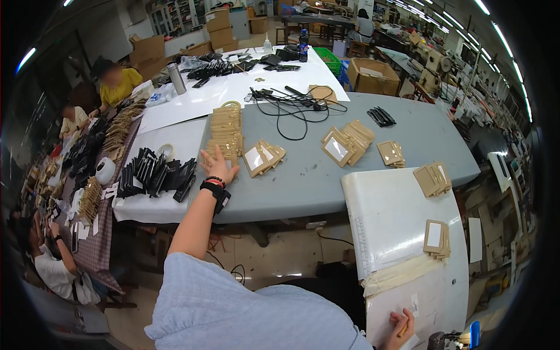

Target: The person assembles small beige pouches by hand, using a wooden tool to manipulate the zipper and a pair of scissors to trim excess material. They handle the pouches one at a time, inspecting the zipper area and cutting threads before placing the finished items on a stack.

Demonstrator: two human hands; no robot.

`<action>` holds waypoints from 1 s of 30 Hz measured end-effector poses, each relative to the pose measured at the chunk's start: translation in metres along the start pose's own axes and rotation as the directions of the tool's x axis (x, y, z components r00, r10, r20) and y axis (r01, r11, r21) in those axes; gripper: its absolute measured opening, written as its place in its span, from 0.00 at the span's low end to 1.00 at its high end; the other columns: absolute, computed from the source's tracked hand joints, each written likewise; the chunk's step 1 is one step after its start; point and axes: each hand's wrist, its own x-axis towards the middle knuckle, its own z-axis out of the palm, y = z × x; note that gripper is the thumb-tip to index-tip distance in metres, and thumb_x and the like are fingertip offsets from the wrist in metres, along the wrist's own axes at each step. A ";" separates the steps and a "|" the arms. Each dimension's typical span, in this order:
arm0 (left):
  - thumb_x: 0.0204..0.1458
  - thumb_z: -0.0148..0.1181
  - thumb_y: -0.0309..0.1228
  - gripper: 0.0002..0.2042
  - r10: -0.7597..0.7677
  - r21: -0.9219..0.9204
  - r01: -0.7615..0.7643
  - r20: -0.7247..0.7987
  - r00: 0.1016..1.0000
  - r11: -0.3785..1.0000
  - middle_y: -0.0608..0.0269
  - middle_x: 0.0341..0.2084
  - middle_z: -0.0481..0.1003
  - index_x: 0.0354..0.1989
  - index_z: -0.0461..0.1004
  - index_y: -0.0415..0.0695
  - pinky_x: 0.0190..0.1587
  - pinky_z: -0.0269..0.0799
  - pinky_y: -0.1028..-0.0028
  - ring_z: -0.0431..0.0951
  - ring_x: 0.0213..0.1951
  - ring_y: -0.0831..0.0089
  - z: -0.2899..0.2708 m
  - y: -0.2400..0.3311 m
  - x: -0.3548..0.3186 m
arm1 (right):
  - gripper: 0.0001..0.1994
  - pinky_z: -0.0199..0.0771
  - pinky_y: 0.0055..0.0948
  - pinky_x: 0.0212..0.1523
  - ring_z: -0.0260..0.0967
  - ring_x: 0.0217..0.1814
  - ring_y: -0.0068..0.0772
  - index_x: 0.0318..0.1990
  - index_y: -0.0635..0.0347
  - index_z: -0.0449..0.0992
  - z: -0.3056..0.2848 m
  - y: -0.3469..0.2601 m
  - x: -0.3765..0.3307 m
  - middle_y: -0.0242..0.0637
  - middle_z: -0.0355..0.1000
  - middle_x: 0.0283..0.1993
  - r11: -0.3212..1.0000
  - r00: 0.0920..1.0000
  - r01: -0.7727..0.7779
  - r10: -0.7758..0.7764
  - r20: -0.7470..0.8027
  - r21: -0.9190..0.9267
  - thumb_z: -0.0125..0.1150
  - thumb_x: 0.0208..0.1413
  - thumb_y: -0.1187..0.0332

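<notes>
Tan holders [226, 129] lie rowed at the splayed left hand [220, 167]; the curled right hand [399, 326] grips a yellowish stick [402, 331].

The upper body was covered by a light blue shirt [245, 318] of crinkled, fine-textured fabric, with no printed markings discernible. The left sleeve [189, 277] was short, loose and wide at its opening, leaving the forearm uncovered. The left wrist carried two items: a dark beaded bracelet [214, 178] with a reddish accent, fitted nearer the left hand [221, 164], and a black strap [212, 188] bearing a black, box-shaped unit [222, 200]. The right hand [401, 325] was ungloved.
</notes>
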 end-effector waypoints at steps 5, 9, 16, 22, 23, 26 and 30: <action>0.44 0.69 0.51 0.56 -0.043 0.028 0.043 -0.005 0.999 0.999 0.39 0.69 0.21 0.72 0.30 0.60 0.67 0.46 0.46 0.37 0.67 0.27 -0.003 0.021 0.025 | 0.18 0.75 0.32 0.50 0.74 0.46 0.38 0.56 0.74 0.66 -0.003 0.006 0.003 0.49 0.74 0.44 0.999 1.000 -0.025 0.025 -0.001 0.036 0.46 0.68 0.65; 0.43 0.68 0.53 0.56 -0.081 0.040 0.080 0.021 0.996 0.996 0.41 0.70 0.20 0.72 0.29 0.61 0.68 0.45 0.47 0.35 0.68 0.29 -0.005 0.029 0.033 | 0.19 0.75 0.33 0.51 0.74 0.47 0.39 0.55 0.75 0.65 -0.005 0.004 0.003 0.50 0.74 0.44 0.998 1.000 -0.028 0.028 -0.008 0.062 0.46 0.68 0.64; 0.42 0.70 0.52 0.59 0.070 -0.008 -0.071 -0.081 0.994 0.997 0.42 0.70 0.21 0.72 0.27 0.59 0.63 0.52 0.38 0.30 0.69 0.31 -0.005 0.013 0.007 | 0.17 0.74 0.26 0.43 0.72 0.37 0.30 0.52 0.71 0.69 0.001 0.006 0.000 0.42 0.75 0.38 0.983 0.995 -0.020 0.037 -0.090 0.181 0.50 0.66 0.64; 0.47 0.67 0.46 0.50 0.403 0.006 -0.403 -0.043 0.914 0.915 0.32 0.68 0.37 0.70 0.38 0.38 0.65 0.49 0.42 0.39 0.69 0.34 -0.026 0.068 -0.050 | 0.16 0.70 0.22 0.35 0.70 0.30 0.25 0.47 0.68 0.69 0.002 0.023 0.009 0.41 0.75 0.29 0.995 0.991 0.024 -0.010 -0.134 0.100 0.46 0.67 0.60; 0.48 0.66 0.46 0.49 0.531 -0.057 -0.530 0.012 0.847 0.846 0.31 0.67 0.42 0.69 0.42 0.35 0.66 0.49 0.46 0.42 0.68 0.35 -0.024 0.081 -0.054 | 0.16 0.70 0.22 0.35 0.70 0.29 0.25 0.46 0.67 0.69 0.001 0.021 0.009 0.40 0.75 0.28 0.994 0.990 0.018 -0.002 -0.141 0.111 0.46 0.67 0.60; 0.51 0.63 0.48 0.41 0.729 -0.301 -0.667 0.203 0.654 0.682 0.32 0.60 0.60 0.63 0.54 0.28 0.63 0.58 0.61 0.61 0.63 0.44 -0.018 0.146 -0.081 | 0.15 0.71 0.23 0.35 0.70 0.28 0.26 0.41 0.67 0.68 0.000 0.021 0.007 0.40 0.74 0.27 0.991 0.988 0.009 0.012 -0.155 0.136 0.46 0.68 0.61; 0.47 0.66 0.47 0.45 0.869 -0.490 -0.725 0.174 0.463 0.485 0.32 0.54 0.67 0.64 0.51 0.28 0.62 0.61 0.64 0.66 0.60 0.46 0.015 0.238 -0.096 | 0.16 0.71 0.24 0.34 0.71 0.27 0.28 0.36 0.65 0.67 -0.004 0.025 0.001 0.41 0.73 0.26 0.990 0.985 0.035 -0.011 -0.172 0.136 0.44 0.68 0.60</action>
